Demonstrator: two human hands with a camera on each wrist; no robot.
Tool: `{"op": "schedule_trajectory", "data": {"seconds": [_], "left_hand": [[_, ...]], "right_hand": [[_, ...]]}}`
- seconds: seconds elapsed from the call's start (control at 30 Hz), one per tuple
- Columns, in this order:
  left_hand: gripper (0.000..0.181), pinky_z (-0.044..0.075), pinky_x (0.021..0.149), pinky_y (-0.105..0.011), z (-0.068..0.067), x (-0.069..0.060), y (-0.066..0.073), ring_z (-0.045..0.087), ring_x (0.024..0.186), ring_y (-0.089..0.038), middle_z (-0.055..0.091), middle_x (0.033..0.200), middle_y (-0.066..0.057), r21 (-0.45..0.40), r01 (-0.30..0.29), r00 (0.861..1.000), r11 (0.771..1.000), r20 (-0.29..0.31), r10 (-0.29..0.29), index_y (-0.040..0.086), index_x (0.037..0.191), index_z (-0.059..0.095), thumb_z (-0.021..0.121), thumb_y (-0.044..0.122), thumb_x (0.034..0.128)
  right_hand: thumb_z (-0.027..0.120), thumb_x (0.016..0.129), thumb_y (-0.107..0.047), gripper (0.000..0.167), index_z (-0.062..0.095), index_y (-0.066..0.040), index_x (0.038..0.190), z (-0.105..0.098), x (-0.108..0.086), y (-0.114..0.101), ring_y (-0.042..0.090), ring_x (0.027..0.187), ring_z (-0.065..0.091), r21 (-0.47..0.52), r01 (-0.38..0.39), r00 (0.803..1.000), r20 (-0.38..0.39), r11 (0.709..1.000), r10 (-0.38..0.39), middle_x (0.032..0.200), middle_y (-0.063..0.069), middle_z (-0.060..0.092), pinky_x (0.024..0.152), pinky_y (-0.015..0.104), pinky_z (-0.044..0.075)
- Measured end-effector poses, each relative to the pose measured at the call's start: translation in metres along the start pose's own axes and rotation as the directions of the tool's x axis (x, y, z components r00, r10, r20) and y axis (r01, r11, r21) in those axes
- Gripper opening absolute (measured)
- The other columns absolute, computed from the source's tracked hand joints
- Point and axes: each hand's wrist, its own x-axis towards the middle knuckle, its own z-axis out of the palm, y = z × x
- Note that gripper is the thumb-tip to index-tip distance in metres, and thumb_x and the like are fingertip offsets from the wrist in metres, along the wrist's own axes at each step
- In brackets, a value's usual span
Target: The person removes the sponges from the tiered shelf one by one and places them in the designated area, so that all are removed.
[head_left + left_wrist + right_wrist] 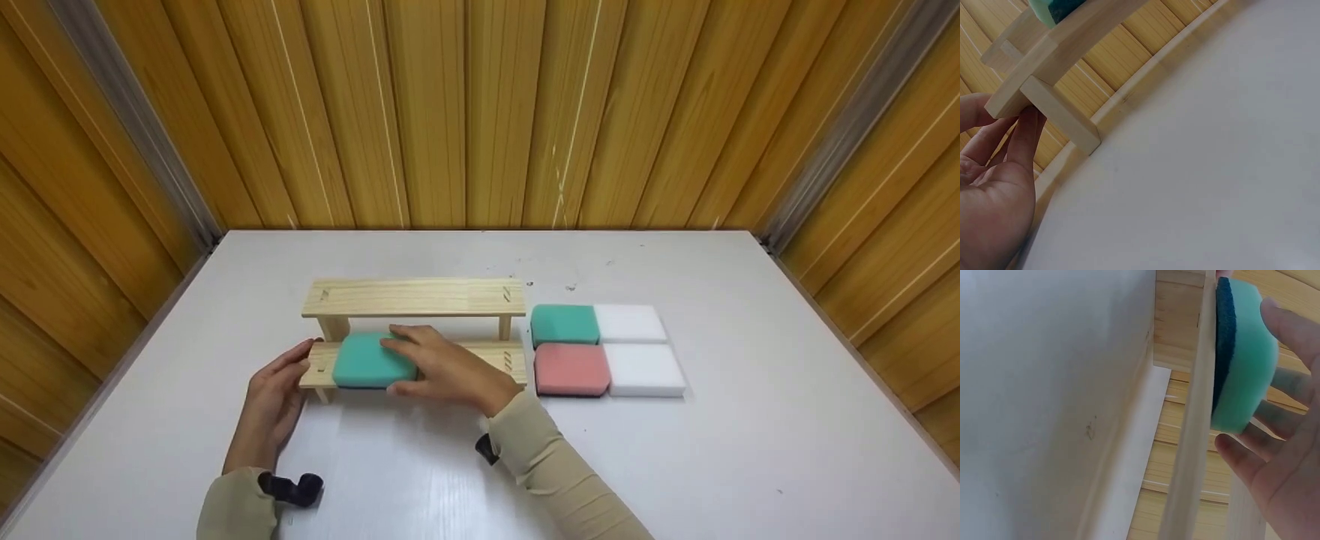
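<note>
A two-step wooden rack (412, 298) stands on the white table. My left hand (271, 390) pinches the left end of its lower board; the left wrist view shows fingertips tucked under the board (1010, 101) beside a leg. On the lower board, toward the left, a green sponge (367, 360) lies flat with its dark scouring side down. My right hand (457, 371) holds that sponge at its right end, thumb at the front edge and fingers over the top and far edge. In the right wrist view the green sponge (1249, 354) sits against the board, fingers spread around it.
Right of the rack, a second green sponge (564, 325) and a pink sponge (572, 369) lie beside two white sponge blocks (630, 324), grouped edge to edge. Wood-patterned walls (495, 112) border the table's back and sides.
</note>
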Motion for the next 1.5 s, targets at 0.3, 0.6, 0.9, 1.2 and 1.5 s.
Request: {"op": "schedule_trajectory", "data": {"seconds": [0.3, 0.6, 0.9, 1.2, 1.5], "left_hand": [[0.054, 0.044, 0.107, -0.019, -0.001, -0.001, -0.001, 0.032, 0.143, -0.016, 0.027, 0.158, -0.008, -0.028, -0.007, 1.0, 1.0, 0.015, 0.007, 0.001, 0.147, 0.031, 0.046, -0.003, 0.0952], [0.054, 0.044, 0.106, -0.019, -0.001, -0.001, 0.0, 0.032, 0.143, -0.016, 0.027, 0.157, -0.007, -0.043, -0.004, 1.0, 0.999, 0.02, 0.005, 0.002, 0.147, 0.031, 0.047, -0.003, 0.0956], [0.053, 0.044, 0.106, -0.018, 0.001, -0.001, 0.001, 0.036, 0.141, -0.015, 0.029, 0.157, -0.008, -0.036, -0.004, 1.0, 0.999, 0.004, 0.004, 0.001, 0.146, 0.033, 0.046, -0.004, 0.0948], [0.051, 0.044, 0.107, -0.02, 0.001, -0.001, 0.0, 0.032, 0.143, -0.018, 0.029, 0.157, -0.009, -0.039, -0.01, 1.0, 0.999, 0.007, 0.01, 0.001, 0.144, 0.037, 0.048, -0.004, 0.0942], [0.053, 0.045, 0.106, -0.019, -0.001, 0.0, -0.001, 0.031, 0.144, -0.019, 0.028, 0.158, -0.008, -0.026, -0.006, 1.0, 1.0, 0.007, 0.006, 0.001, 0.147, 0.033, 0.045, -0.003, 0.0952]], "right_hand": [[0.062, 0.092, -0.038, 0.062, 0.043, -0.013, 0.145, 0.006, 0.0, 0.0, 0.021, 0.138, 0.037, -0.032, 0.03, 0.999, -0.035, 0.999, -0.031, 0.15, 0.008, 0.038, 0.114, 0.029, 0.039], [0.065, 0.091, -0.035, 0.059, 0.046, -0.014, 0.143, 0.007, -0.001, 0.001, 0.02, 0.135, 0.04, -0.029, 0.039, 0.998, -0.045, 0.999, -0.04, 0.147, 0.007, 0.042, 0.113, 0.028, 0.04], [0.066, 0.09, -0.035, 0.055, 0.051, -0.015, 0.139, 0.006, -0.005, 0.001, 0.02, 0.13, 0.045, -0.037, 0.053, 0.997, -0.062, 0.998, -0.055, 0.143, 0.007, 0.046, 0.11, 0.028, 0.043], [0.066, 0.09, -0.034, 0.054, 0.052, -0.015, 0.138, 0.006, -0.01, 0.002, 0.02, 0.131, 0.045, -0.034, 0.058, 0.996, -0.067, 0.998, -0.06, 0.143, 0.006, 0.047, 0.112, 0.031, 0.041], [0.067, 0.089, -0.032, 0.053, 0.054, -0.014, 0.137, 0.004, -0.013, 0.004, 0.018, 0.128, 0.046, -0.034, 0.1, 0.992, -0.07, 0.994, -0.103, 0.142, 0.006, 0.048, 0.108, 0.027, 0.045]]}}
